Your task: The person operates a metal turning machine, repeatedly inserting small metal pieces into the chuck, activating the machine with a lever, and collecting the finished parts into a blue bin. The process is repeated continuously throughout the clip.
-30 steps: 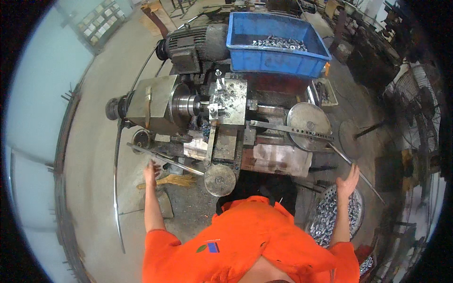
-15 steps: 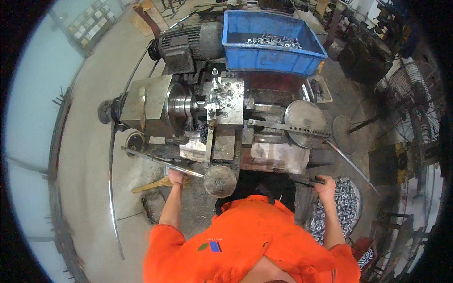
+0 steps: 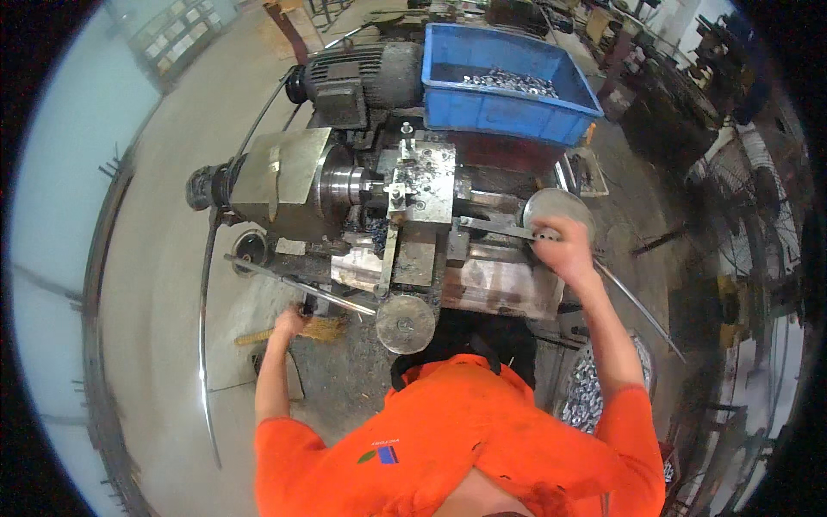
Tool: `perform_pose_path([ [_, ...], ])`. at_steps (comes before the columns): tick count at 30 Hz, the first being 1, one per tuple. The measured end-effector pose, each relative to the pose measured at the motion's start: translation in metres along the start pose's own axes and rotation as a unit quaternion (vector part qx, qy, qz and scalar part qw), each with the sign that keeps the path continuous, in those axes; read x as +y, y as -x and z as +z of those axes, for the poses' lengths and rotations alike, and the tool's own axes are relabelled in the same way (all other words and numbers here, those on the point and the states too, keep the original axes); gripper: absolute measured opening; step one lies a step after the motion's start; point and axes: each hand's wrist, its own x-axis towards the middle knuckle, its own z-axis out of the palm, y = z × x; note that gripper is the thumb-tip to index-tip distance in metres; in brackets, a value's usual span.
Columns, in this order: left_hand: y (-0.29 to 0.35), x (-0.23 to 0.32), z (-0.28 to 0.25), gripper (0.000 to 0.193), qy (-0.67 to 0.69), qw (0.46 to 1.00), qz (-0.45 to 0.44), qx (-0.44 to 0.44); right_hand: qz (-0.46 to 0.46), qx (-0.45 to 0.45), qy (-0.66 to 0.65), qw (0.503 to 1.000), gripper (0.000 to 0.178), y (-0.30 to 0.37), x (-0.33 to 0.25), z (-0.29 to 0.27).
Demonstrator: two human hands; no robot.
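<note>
My right hand [image 3: 567,248] is up at the lathe's right side, fingers curled over the outer end of a flat metal bar with holes [image 3: 500,227]. Beneath it is a round metal disc [image 3: 556,205]; the hand hides part of both. My left hand [image 3: 291,322] is low on the left, its fingers closed by a small dark thing that I cannot make out. Close beside it lies a straw-coloured brush or broom [image 3: 326,328]. Between the hands stand the lathe's tool block [image 3: 437,177], its shiny chuck [image 3: 346,185] and a smaller round disc [image 3: 406,324] with a long metal rod [image 3: 297,283].
A blue bin [image 3: 508,112] with small metal parts stands behind the lathe, next to a motor [image 3: 366,73]. More metal parts fill a container [image 3: 584,392] near my right side. A long rod [image 3: 642,310] slants out at the right; a fan [image 3: 736,185] stands beyond.
My right hand has left a dark handle low on the right and risen to the perforated bar. The left hand has shifted left. The whole view has moved slightly.
</note>
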Motion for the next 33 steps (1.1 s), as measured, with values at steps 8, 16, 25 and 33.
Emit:
perform_pose_path([
  [8, 0.105, 0.022, -0.204, 0.028, 0.080, 0.944, -0.068, 0.314, -0.289, -0.060, 0.019, 0.955, 0.030, -0.124, -0.104, 0.144],
  [16, 0.168, -0.001, -0.147, 0.048, -0.078, 0.883, -0.254, 0.386, -0.162, -0.256, 0.147, 0.942, 0.034, -0.140, -0.151, 0.170],
  [25, 0.166, 0.028, -0.154, 0.037, 0.081, 0.948, -0.230, 0.205, -0.204, -0.193, 0.192, 0.940, 0.028, -0.137, -0.143, 0.173],
  [33, 0.109, 0.006, -0.164, 0.022, 0.259, 0.942, -0.101, 0.188, -0.256, -0.056, 0.186, 0.947, 0.020, -0.180, -0.084, 0.075],
])
